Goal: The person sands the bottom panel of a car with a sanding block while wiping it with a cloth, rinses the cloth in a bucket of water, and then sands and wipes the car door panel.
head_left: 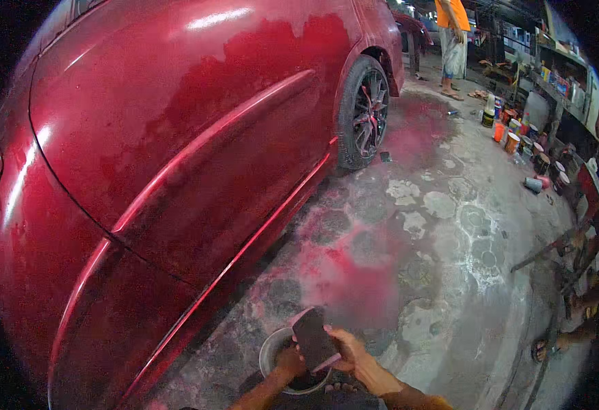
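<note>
A: What is held at the fingers?
B: A dark rectangular pad (318, 338) is gripped at its right edge by the right hand (351, 351), the thumb being laid along that side. Its left edge is met by the left hand (290, 360); most of those fingers are hidden, so whether they are closed on it cannot be told

A: Where is the pad?
B: It is held tilted above a pale round bucket (264, 355), whose inside looks dark; what is contained there cannot be made out

A: Which step seems to be in hand?
B: The pad appears to be handled or readied over the bucket; no contact with the car is seen. For the next move, a sure grip would be called for, and the bucket's rim would need to be cleared

A: And farther out?
B: On the left, a glossy red car (210, 137) is seen, with its wheel (364, 113) ahead. The grey floor (440, 294) is stained pink. At the upper right, tins (512, 143) are clustered, and a person (453, 48) in an orange top is seen farther back
</note>
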Motion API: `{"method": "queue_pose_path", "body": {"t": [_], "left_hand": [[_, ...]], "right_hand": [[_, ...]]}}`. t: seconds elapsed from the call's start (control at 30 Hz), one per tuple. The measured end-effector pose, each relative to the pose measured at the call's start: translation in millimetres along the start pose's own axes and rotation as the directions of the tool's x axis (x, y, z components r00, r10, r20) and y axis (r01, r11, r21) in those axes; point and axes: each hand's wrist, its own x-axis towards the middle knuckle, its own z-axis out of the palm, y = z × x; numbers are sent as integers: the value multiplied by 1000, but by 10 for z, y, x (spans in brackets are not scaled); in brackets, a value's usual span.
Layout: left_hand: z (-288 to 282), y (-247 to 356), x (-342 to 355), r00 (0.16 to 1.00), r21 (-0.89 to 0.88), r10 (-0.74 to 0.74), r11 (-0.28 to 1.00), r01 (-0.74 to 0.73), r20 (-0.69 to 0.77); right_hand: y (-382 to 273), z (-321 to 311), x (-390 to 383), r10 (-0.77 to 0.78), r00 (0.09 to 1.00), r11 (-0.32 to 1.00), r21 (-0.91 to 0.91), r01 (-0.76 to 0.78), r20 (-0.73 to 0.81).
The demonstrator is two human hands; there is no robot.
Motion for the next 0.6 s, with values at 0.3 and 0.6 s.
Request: {"method": "queue_pose_path", "body": {"t": [0.3, 0.6], "left_hand": [[-599, 734, 76, 984, 366, 125, 916, -165, 129], [-726, 991, 178, 903, 219, -171, 972, 88, 393]], "right_hand": [[17, -133, -50, -5, 999, 999, 53, 8, -53], [-39, -138, 18, -148, 970, 987, -90, 133, -193]]}}
